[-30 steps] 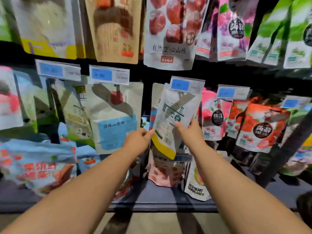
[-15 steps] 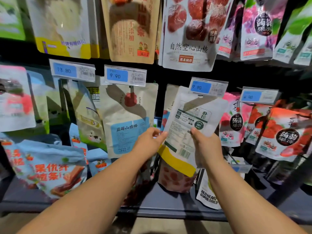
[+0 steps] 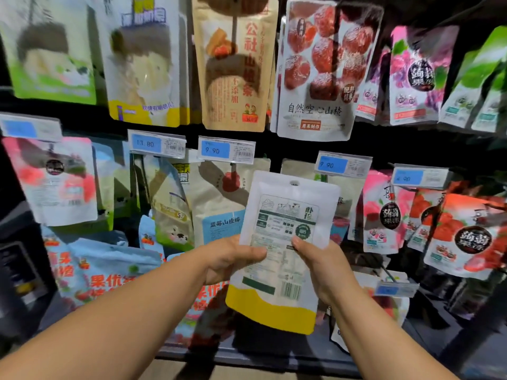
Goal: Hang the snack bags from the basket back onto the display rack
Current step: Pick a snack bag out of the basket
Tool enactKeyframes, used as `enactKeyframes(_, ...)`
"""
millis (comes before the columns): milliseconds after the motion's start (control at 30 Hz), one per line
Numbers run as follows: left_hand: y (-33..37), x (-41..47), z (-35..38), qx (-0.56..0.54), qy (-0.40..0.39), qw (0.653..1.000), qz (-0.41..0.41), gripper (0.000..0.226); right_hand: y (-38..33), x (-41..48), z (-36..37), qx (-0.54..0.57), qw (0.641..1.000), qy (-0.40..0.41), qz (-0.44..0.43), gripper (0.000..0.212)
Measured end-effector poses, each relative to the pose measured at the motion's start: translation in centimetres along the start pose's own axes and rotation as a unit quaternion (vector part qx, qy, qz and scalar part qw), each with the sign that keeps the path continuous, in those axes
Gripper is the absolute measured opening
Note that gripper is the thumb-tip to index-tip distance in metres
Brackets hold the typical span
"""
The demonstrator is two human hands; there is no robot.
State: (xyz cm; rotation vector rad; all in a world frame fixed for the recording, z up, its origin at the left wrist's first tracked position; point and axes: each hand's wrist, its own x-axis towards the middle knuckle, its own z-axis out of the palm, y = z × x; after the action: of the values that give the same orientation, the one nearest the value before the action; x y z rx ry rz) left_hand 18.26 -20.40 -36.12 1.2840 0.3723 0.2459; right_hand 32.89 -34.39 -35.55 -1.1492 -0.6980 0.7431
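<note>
I hold a white snack bag [image 3: 285,231] with a yellow bottom band, its printed back facing me and its hang hole at the top. My left hand [image 3: 233,256] grips its left edge and my right hand [image 3: 319,260] grips its right edge at mid height. The bag floats in front of the display rack [image 3: 296,149], just left of and below a blue 9.90 price tag [image 3: 343,164]. It is tilted slightly clockwise and is off any hook. The basket is out of view.
Rows of hanging snack bags fill the rack: a matching yellow-banded bag [image 3: 145,69] top left, a beige bag [image 3: 233,64] and red hawthorn bag [image 3: 321,69] above, a beige-and-blue bag [image 3: 219,207] behind my left hand, red jelly bags [image 3: 461,231] at right. A dark shelf edge [image 3: 247,357] lies below.
The bag has come down and away from the 9.90 tag's hook and turned more upright. My view has tilted up and closer to the rack. Both hands keep their grip.
</note>
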Motion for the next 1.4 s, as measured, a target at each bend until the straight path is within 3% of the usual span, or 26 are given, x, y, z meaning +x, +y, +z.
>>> enactKeyframes(233, -0.6, -5.2, -1.8, -0.011, 0.071, 0.997, 0.02, 0.052, 1.5, 0.3, 4.9, 0.003, 0.997, -0.08, -0.004, 0.031)
enactKeyframes(333, -1.5, -7.0, -3.1, -0.027, 0.125, 0.991, 0.03, 0.045, 2.2, 1.0, 6.6, -0.055, 0.995, -0.087, 0.006, 0.026)
enactKeyframes(433, -1.9, -9.0, -5.5, -0.015, 0.141, 0.989, 0.047, 0.065, 2.4, 2.2, 7.6, -0.136, 0.988, -0.065, 0.018, 0.043)
enactKeyframes(533, -1.9, -11.0, -7.9, -0.015, 0.161, 0.985, 0.064, 0.104, 2.4, 4.0, 7.6, -0.116, 0.992, 0.011, 0.037, 0.033)
enactKeyframes(733, -1.8, -13.0, -10.5, -0.029, 0.186, 0.978, 0.093, 0.108, 2.4, 7.4, 7.0, -0.153, 0.987, 0.051, 0.017, 0.034)
enactKeyframes(833, -1.7, -13.4, -10.9, -0.027, 0.195, 0.976, 0.09, 0.114, 2.1, 8.7, 7.7, -0.144, 0.988, 0.045, 0.021, 0.05)
enactKeyframes(1267, -1.7, -14.0, -12.4, -0.033, 0.225, 0.972, 0.067, 0.111, 2.4, 10.9, 8.6, -0.125, 0.99, 0.055, 0.033, 0.07)
enactKeyframes(1333, -1.8, -14.1, -12.5, -0.039, 0.231, 0.97, 0.063, 0.102, 2.4, 10.9, 8.4, -0.145, 0.987, 0.067, 0.029, 0.07)
enactKeyframes(1400, -1.9, -14.3, -12.9, -0.041, 0.242, 0.968, 0.055, 0.074, 2.6, 10.8, 8.0, -0.182, 0.981, 0.061, 0.039, 0.067)
